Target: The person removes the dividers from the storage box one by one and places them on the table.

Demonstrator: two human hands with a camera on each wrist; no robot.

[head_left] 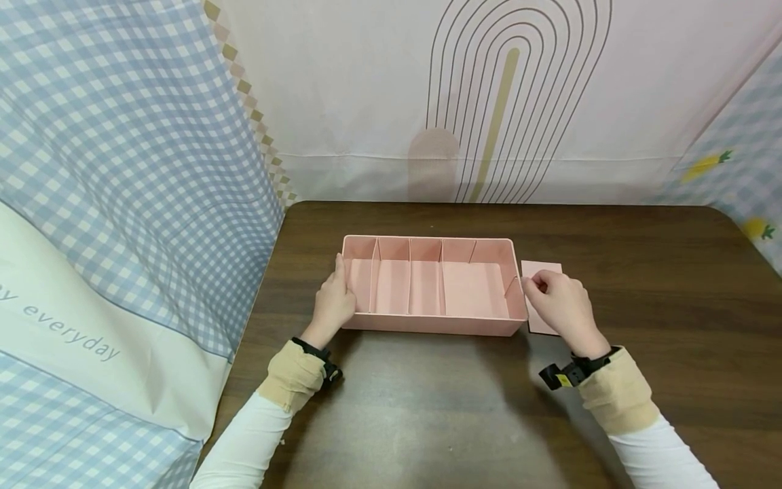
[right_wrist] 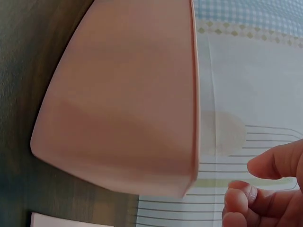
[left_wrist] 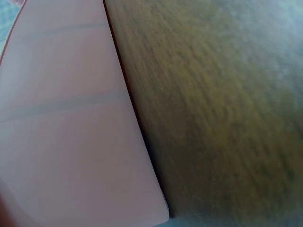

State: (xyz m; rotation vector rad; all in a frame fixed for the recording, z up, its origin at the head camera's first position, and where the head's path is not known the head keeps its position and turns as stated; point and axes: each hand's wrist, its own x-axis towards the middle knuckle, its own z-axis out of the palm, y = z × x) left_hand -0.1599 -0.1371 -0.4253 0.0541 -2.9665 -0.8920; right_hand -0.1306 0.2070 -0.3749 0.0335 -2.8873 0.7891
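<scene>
A pink divided box (head_left: 436, 324) stands on the table, its compartments facing up. My left hand (head_left: 332, 299) rests against its left end, a straight finger pointing away along the outer wall. Seen close in the left wrist view is the box's pink wall (left_wrist: 71, 156). My right hand (head_left: 562, 302) is at the right end, its fingertips right at the rim, partly covering a flat pink panel (head_left: 544, 266). In the right wrist view, the right hand's thumb and bent fingers (right_wrist: 272, 163) stand apart with nothing between them, beside the box's end wall (right_wrist: 123, 94).
The brown wooden table (head_left: 397, 407) carries the box and panel. Behind it hangs a pale cloth (head_left: 354, 102) with arch lines. A blue checked cloth (head_left: 122, 136) hangs at the left, and another patterned cloth (head_left: 739, 163) is at the right.
</scene>
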